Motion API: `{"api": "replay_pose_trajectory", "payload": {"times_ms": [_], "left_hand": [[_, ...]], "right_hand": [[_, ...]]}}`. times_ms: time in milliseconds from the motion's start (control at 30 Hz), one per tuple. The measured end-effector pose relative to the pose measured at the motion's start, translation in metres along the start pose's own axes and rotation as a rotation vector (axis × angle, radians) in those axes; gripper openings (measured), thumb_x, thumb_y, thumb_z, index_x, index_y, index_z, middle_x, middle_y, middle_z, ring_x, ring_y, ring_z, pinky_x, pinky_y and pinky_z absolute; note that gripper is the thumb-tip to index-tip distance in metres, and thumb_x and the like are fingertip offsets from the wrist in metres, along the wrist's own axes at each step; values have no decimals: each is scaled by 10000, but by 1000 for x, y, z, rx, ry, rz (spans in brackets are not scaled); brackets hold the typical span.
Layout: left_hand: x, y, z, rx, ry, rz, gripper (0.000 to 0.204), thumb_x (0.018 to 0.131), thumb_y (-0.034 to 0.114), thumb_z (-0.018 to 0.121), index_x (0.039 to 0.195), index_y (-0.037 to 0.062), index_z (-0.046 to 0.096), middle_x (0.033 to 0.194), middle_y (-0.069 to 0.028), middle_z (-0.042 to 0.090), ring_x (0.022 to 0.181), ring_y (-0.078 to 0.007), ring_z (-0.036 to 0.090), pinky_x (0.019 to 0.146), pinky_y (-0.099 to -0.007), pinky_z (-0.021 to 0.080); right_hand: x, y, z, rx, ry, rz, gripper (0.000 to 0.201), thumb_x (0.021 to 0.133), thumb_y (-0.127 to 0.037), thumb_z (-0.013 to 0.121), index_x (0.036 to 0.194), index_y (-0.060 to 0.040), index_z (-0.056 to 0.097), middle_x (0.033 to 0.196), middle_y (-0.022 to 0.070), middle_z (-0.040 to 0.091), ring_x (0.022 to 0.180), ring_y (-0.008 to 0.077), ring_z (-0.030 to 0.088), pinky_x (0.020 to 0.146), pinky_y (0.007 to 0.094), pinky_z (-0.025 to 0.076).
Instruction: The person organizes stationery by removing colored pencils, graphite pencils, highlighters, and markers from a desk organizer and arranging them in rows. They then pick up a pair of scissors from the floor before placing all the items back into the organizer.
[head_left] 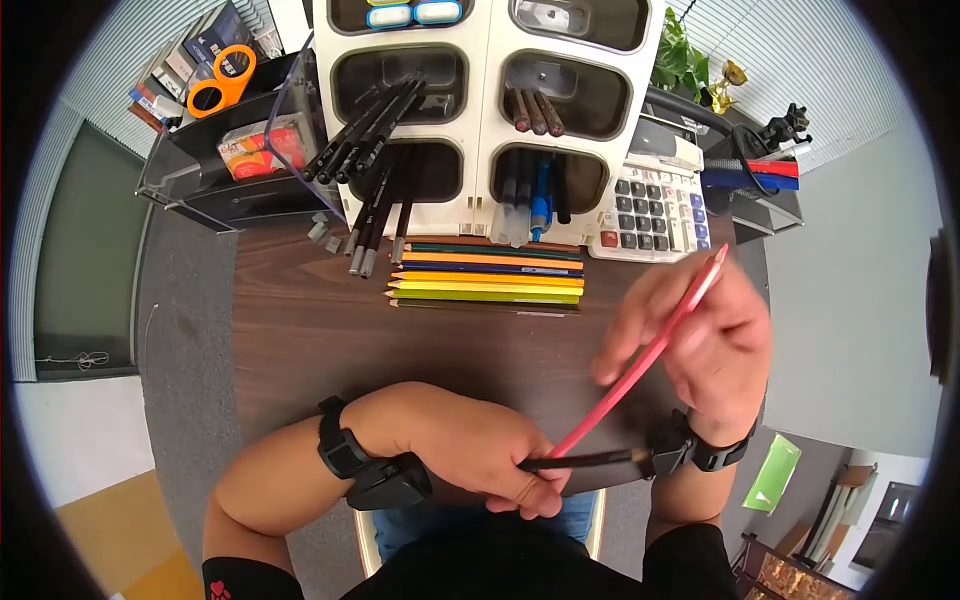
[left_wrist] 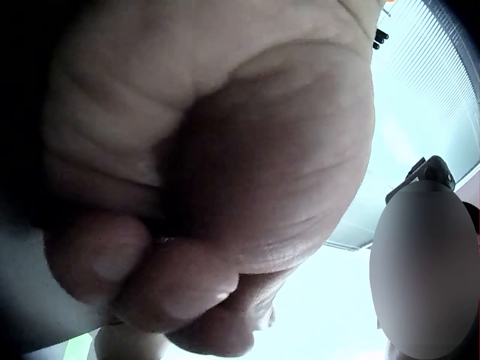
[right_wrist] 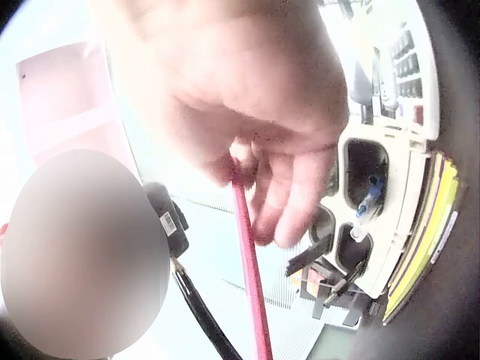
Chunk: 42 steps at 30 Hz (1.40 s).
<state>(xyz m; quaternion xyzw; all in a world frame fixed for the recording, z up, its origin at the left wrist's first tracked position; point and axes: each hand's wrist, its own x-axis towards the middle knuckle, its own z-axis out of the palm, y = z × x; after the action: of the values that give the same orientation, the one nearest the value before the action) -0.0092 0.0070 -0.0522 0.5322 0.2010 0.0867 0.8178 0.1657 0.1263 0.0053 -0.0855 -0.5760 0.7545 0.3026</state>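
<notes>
In the head view my right hand is raised over the right of the table, pinching a red pencil near its sharpened end between thumb and fingers. The pencil slants down to the left, its other end at the fingers of my left hand. Those left fingers are curled round a black pencil, whose tip points right toward the right wrist. The left wrist view shows the curled left fingers from below. In the right wrist view the red pencil runs down from the fingers, beside the black pencil.
Several colored pencils lie in a row before a white organizer holding black pencils and pens. A calculator stands right of it. Orange scissors and grey erasers are on the left.
</notes>
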Motion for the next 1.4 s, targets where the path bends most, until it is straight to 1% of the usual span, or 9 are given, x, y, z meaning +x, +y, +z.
{"api": "replay_pose_trajectory", "payload": {"times_ms": [100,200,333,400,500,667,833,1167,1400], "left_hand": [[0,5,0,-1,25,-8,396,1016,444,595,947,56,631,694,0,580,674,-125,565,654,-305,454],[1,4,1,79,-59,-47,426,1023,445,579,878,45,593,683,-24,573,661,-150,560,651,-329,452],[0,2,2,153,-160,-18,480,1026,439,568,802,17,517,674,-55,570,641,-179,548,645,-356,446],[-1,3,2,161,-153,-35,471,1023,436,573,811,18,527,674,-54,573,646,-176,556,645,-356,448],[-1,5,2,169,-151,-53,443,1018,427,582,846,20,559,680,-53,583,661,-173,574,650,-352,454],[-1,6,1,176,-128,-62,405,1015,417,589,939,20,617,703,-48,601,687,-166,599,665,-340,466],[0,3,1,162,-130,-69,400,1016,415,586,968,20,623,720,-46,611,703,-158,600,675,-336,470],[1,2,1,143,-121,-62,412,1025,429,575,954,25,612,723,-51,600,692,-166,567,680,-344,467],[2,-1,2,148,-110,-65,403,1032,401,575,953,7,606,769,-92,605,726,-203,545,706,-359,461]], "right_hand": [[0,1,3,-148,-80,-25,226,1037,-208,566,1052,17,544,788,130,638,679,242,667,624,345,564],[4,-2,-2,-83,115,-132,294,1049,-292,551,1107,-6,520,743,98,560,541,204,559,541,345,552],[7,2,-5,-577,13,-162,250,929,-239,708,1008,-15,630,795,77,593,638,175,553,570,292,471],[8,7,8,-957,-272,43,234,794,-93,805,975,3,690,816,99,612,725,243,620,607,352,480],[9,23,13,-1096,-256,14,300,749,-77,813,1010,-10,681,853,128,611,746,326,612,644,410,490],[11,17,11,-1150,-177,-73,335,723,-82,813,1016,-20,663,922,127,603,826,365,602,693,450,492],[-1,-9,-7,-1337,-431,423,305,697,-111,822,890,-53,592,896,121,578,860,365,595,734,457,468],[3,8,2,-1391,-319,214,207,771,-101,751,860,-49,571,865,132,567,856,371,588,732,470,463],[-4,4,-18,-1500,-268,406,160,821,-117,724,884,-39,599,880,137,601,831,370,619,708,459,481]]}}
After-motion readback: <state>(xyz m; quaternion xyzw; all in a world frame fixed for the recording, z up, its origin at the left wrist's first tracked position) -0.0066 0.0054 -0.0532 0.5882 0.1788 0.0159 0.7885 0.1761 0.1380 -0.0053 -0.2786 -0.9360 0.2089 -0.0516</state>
